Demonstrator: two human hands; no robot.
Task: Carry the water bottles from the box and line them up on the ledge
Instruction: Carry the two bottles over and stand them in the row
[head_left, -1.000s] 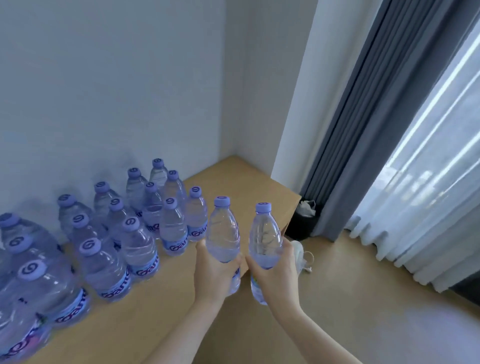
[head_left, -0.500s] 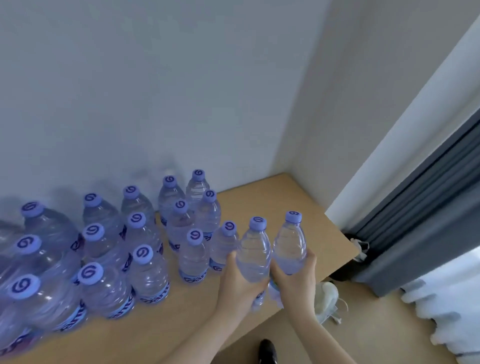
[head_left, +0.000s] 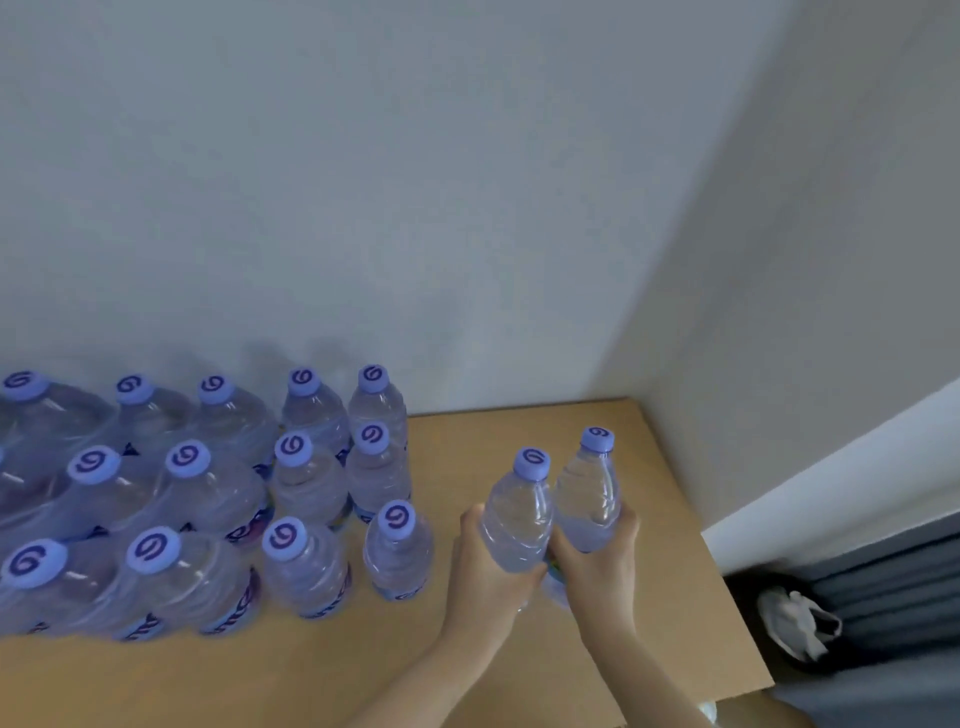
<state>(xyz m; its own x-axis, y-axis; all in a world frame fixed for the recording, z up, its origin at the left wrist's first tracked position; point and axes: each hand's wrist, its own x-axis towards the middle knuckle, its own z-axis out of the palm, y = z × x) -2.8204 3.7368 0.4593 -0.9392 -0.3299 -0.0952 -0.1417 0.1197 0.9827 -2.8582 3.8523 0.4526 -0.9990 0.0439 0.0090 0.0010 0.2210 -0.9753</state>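
Note:
My left hand (head_left: 485, 574) grips a clear water bottle with a purple cap (head_left: 519, 512) around its lower body. Right beside it, my right hand (head_left: 597, 566) grips a second such bottle (head_left: 589, 493). Both bottles are held upright above the wooden ledge (head_left: 519, 665), to the right of the rows. Several matching bottles (head_left: 306, 483) stand in rows on the ledge along the wall; the nearest one (head_left: 397, 551) is just left of my left hand. The box is out of view.
White walls meet in a corner behind the ledge's far right end (head_left: 631, 410). Bare ledge surface lies right of the rows. A dark bin with a white bag (head_left: 797, 621) sits on the floor past the ledge's right edge, beside a grey curtain (head_left: 893, 587).
My view swung left and downward over the ledge. Both hands carried their bottles forward, from past the ledge's front edge to above its surface, right of the rows.

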